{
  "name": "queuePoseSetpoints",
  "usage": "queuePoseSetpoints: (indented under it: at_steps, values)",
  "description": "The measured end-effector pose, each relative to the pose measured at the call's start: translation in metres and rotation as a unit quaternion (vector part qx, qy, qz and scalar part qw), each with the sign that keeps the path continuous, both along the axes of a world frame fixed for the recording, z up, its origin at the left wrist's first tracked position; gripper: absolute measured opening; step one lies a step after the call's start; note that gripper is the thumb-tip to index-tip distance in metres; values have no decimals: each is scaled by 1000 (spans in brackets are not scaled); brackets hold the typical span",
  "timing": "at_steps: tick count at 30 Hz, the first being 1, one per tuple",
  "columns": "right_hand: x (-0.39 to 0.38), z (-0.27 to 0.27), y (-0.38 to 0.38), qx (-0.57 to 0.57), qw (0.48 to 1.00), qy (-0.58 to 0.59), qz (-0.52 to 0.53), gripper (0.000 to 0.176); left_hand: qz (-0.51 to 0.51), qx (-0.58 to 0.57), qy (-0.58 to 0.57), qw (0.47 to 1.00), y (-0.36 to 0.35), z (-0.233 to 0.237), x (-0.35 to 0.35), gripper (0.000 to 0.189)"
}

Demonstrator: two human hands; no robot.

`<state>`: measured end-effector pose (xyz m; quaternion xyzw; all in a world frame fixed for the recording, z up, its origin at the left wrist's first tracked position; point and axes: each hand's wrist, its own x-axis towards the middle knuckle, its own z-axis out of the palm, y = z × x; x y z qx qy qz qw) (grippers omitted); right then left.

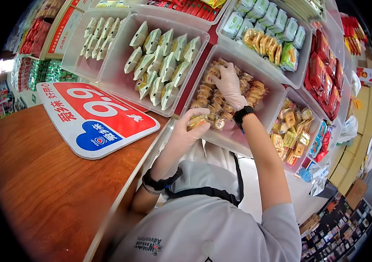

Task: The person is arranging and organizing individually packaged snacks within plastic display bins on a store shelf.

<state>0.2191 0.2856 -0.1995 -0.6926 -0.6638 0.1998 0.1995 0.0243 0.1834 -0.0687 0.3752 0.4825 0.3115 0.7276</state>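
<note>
My left hand (pixel 185 136), in a thin white glove, is closed around a small clear packet of round cookies (pixel 198 122) at the near edge of a translucent plastic bin. Inside that bin (pixel 243 139) lie several clear packets of golden round cookies (pixel 215 99). Reaching over them is my gloved right hand (pixel 229 85); its thumb and fingers are spread and touch the packets near the far side. No held packet shows in the right hand, though its fingertips are partly hidden.
A red and white price sign (pixel 98 115) lies on the wooden counter (pixel 50 187) at left. Neighbouring bins hold pale green-white packets (pixel 167 65), green wrapped snacks (pixel 278 22), red packets (pixel 323 70) and square biscuits (pixel 297 131). Shelves of goods stand farther off.
</note>
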Motion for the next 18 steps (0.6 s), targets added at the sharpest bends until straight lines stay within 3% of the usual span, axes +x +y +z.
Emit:
queuePoseSetpoints:
  at_steps: [3,6,11,13,15,18]
  values:
    - [-9,12,-3,-38,998,28,-30,34,20,-7,-7,1000,-2,-9,0,34]
    - [-10,-15,-5,32,997,45,-52,25,39,-39,-28,998,0,-10,0,38]
    - [-9,-16,-8,8,998,56,-39,21,49,-49,-50,996,-4,-15,-1,41]
    - [-7,-2,-5,-5,998,36,-42,19,44,-18,-62,997,-4,-19,-1,43]
    - [-2,17,-1,71,995,47,-58,16,56,-26,-93,994,-4,-20,-1,44]
    - [6,73,-8,33,988,140,-50,19,69,-40,-142,987,-3,-21,-1,45]
